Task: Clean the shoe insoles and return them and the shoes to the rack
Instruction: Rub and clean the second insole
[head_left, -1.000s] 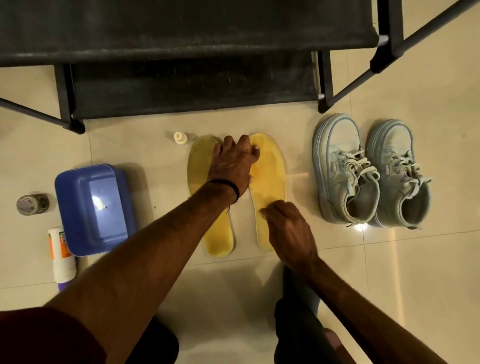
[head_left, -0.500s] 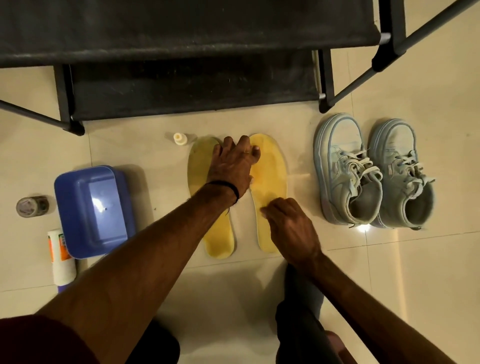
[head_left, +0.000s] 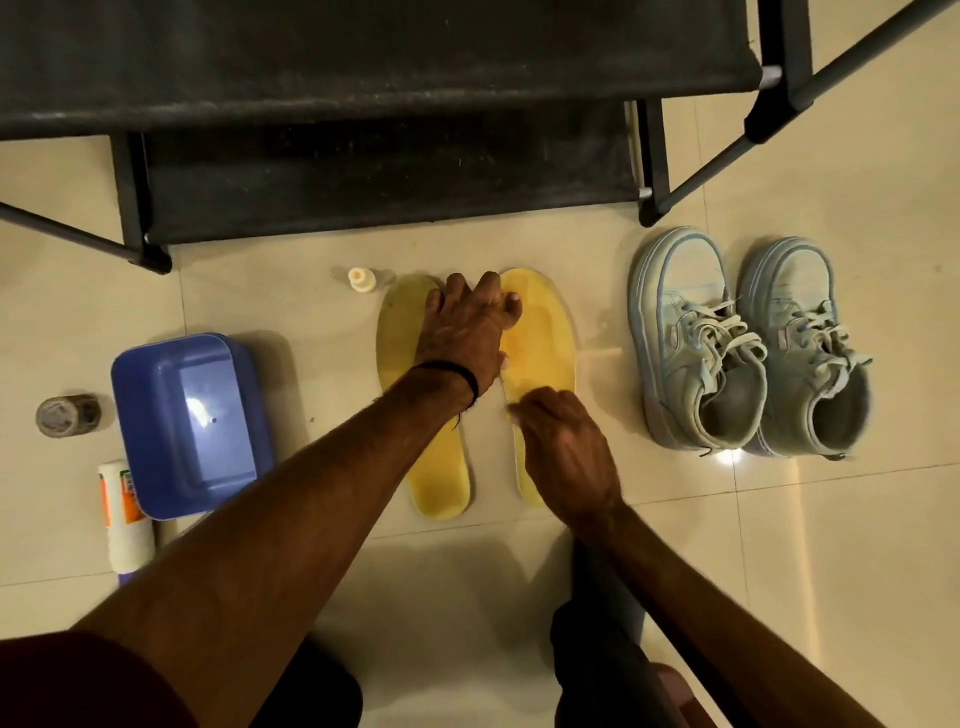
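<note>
Two yellow insoles lie side by side on the tiled floor, the left insole (head_left: 441, 483) and the right insole (head_left: 545, 338). My left hand (head_left: 465, 332) lies flat across their toe ends, fingers spread, pressing both down. Fingers bent, my right hand (head_left: 566, 452) sits over the lower half of the right insole, its fingertips at the insole's inner edge; anything under the palm is hidden. A pair of pale blue-grey sneakers (head_left: 691, 338) (head_left: 800, 343) stands to the right, toes toward the black shoe rack (head_left: 363, 182).
A blue plastic basin (head_left: 187, 421) sits on the floor at the left, with a white bottle (head_left: 124, 514) lying beside it and a small round jar (head_left: 67, 415) further left. A small cream bottle (head_left: 362, 279) stands near the insoles' toes. My knees are below.
My right hand has shifted slightly up and to the left along the right insole. My left hand stays pressed on the toe ends.
</note>
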